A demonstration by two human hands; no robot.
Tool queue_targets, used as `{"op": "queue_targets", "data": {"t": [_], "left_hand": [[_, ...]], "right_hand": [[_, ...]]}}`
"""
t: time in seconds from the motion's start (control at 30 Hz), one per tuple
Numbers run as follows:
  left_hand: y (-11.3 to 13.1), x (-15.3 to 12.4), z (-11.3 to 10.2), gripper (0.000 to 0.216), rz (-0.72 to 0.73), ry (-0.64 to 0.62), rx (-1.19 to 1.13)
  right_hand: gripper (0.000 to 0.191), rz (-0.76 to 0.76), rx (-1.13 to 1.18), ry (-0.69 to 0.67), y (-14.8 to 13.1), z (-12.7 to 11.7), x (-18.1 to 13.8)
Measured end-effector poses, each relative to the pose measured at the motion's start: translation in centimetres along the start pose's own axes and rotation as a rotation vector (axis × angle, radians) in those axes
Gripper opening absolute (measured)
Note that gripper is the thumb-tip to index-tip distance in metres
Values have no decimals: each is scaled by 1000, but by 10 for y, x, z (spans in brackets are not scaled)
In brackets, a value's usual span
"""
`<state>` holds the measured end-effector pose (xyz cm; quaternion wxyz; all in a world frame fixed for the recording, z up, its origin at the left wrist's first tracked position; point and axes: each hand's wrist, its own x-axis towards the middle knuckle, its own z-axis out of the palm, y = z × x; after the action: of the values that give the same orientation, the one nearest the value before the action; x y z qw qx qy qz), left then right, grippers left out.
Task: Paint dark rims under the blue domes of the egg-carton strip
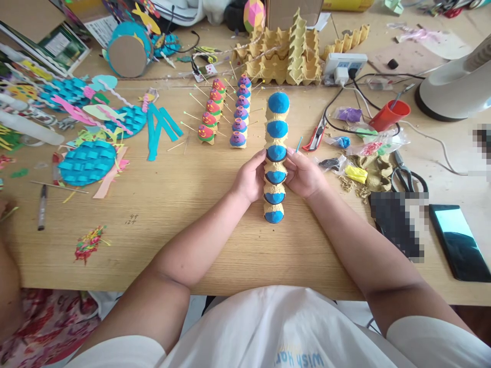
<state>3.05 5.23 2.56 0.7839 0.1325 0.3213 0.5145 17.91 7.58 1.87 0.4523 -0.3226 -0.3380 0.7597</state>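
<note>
The wood-grained counter (222,255) ran across the view, its near edge just in front of a white shirt (264,327); its far side was crowded, with tan egg cartons (264,64) beside a white power strip (357,62), and a pale appliance base (448,84) stood at the far right; on the left lay blue woven discs (87,162), blue paper strips (154,134), a dark pen (42,207) and a small heap of coloured trimmings (89,244); on the right were a tilted red cup (387,116), a red utility knife (316,137), scissors (408,178) and a phone (460,243); another person's arm (7,286) showed at the left edge.

The blue-capped carton strip (276,153) was in the middle, between the two hands, right of two smaller painted rows, one red and green (209,120), one purple (240,113); whether it rested on the wood could not be told; both forearms slanted inward from the near edge; the left hand (250,179) and the right hand (306,175) faced each other, thumbs near the third cap from the far end; their fingers, partly hidden, were closed in narrowly, holding the strip by its sides.
</note>
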Motion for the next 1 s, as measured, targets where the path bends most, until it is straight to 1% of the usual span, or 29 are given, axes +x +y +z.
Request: {"op": "queue_targets", "data": {"t": [0.2,0.3,0.43,0.6,0.77,0.9,1.0], "left_hand": [[5,-4,6,37,-9,6,-22],[5,-4,7,39,-10,3,-46],[2,-2,6,41,-4,15,-54],[-2,1,4,39,40,25,-15],[-3,3,4,37,106,83,54],[-1,2,2,36,114,8,50],[1,1,0,40,90,-8,28]], "right_hand": [[59,-13,-3,-16,0,-4,0],[61,-2,1,-29,0,-4,0],[58,1,5,-35,1,-6,1],[50,3,11,-21,3,-8,3],[50,-7,3,-30,3,-8,3],[55,-17,0,-62,2,-8,3],[58,-15,-16,-66,2,-8,3]]}}
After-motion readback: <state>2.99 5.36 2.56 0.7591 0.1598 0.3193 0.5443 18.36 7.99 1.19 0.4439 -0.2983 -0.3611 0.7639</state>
